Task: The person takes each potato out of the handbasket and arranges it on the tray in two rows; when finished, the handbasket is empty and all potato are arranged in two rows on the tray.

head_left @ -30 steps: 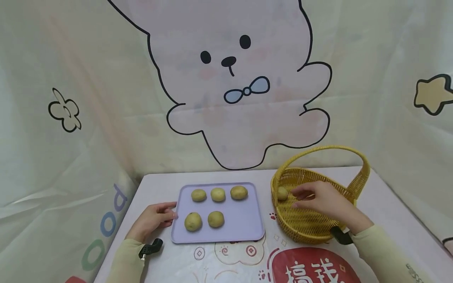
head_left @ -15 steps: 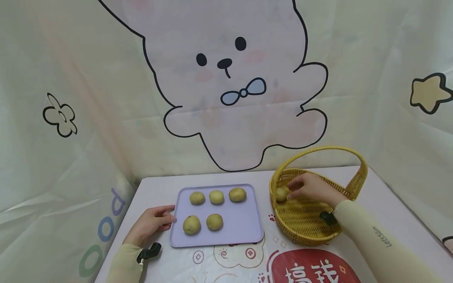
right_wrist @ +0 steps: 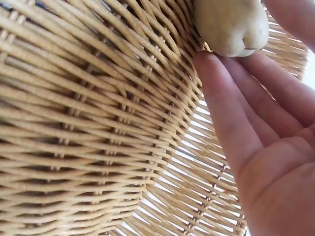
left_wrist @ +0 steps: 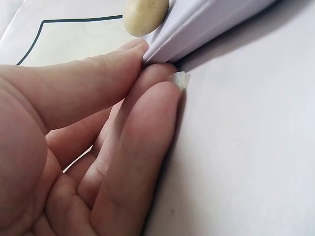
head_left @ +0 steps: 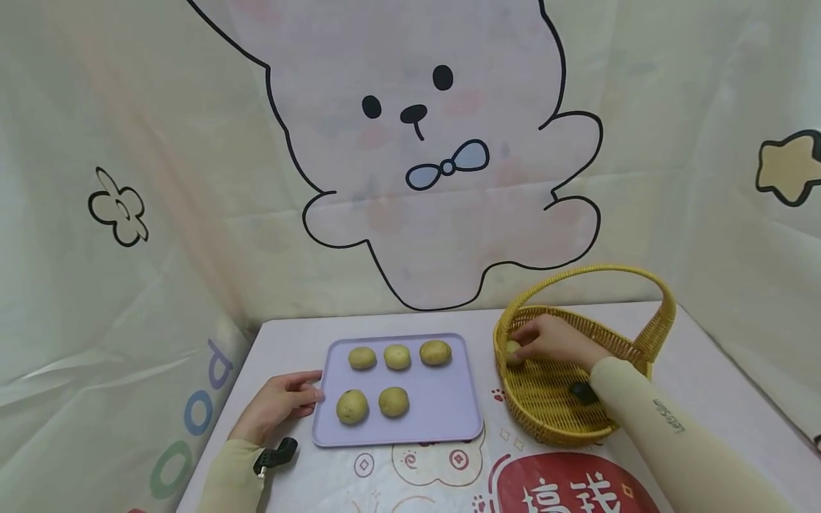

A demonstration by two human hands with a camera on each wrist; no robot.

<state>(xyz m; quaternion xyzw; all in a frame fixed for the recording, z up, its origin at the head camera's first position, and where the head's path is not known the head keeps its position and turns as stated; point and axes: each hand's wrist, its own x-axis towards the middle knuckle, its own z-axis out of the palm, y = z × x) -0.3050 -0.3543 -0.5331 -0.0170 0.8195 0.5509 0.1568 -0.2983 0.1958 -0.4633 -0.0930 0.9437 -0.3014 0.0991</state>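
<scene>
My right hand (head_left: 554,340) is inside the wicker basket (head_left: 551,410), at its left wall. Thumb and fingers close around a potato (head_left: 512,349) there; in the right wrist view that potato (right_wrist: 231,24) sits at the fingertips against the weave. At the left edge of a lilac tray (head_left: 442,406), my left hand (head_left: 276,405) pinches the rim between thumb and fingers, as the left wrist view shows close up. Several potatoes lie on the tray in two rows, among them one at the front left (head_left: 352,407) and one at the back right (head_left: 435,352).
The basket's tall handle (head_left: 603,268) arches over its opening, behind the right hand. A white tabletop (head_left: 288,342) with printed drawings bears tray and basket. A cloth backdrop (head_left: 256,271) with a cartoon bear hangs behind and at both sides.
My right hand has moved left and down inside the basket, from beside the potato to around it. The left hand stays at the tray's edge. The head view shifts slightly.
</scene>
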